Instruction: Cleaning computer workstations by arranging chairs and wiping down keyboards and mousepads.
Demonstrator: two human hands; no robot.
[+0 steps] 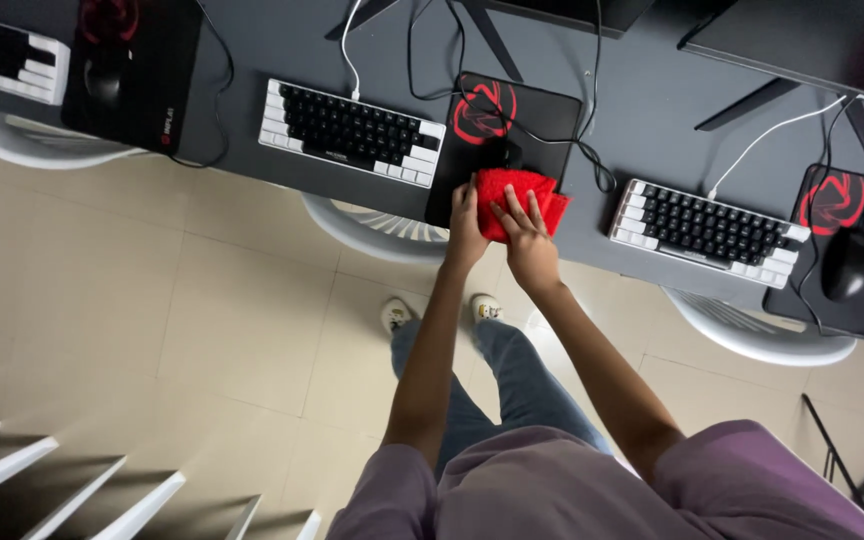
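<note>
A folded red cloth (527,190) lies on the near part of a black mouse pad (542,110) with a red emblem, on a dark grey desk (232,100). My left hand (466,222) grips the cloth's left edge. My right hand (525,235) lies flat on top of it with fingers spread. A black mouse (500,153) is partly hidden just behind the cloth.
Black-and-white keyboards sit left (350,132) and right (707,232) of the pad. Another mouse (849,262) rests on a pad at far right. White chairs (382,230) are tucked under the desk. Cables (592,130) trail across it. Tiled floor and my shoes (397,315) are below.
</note>
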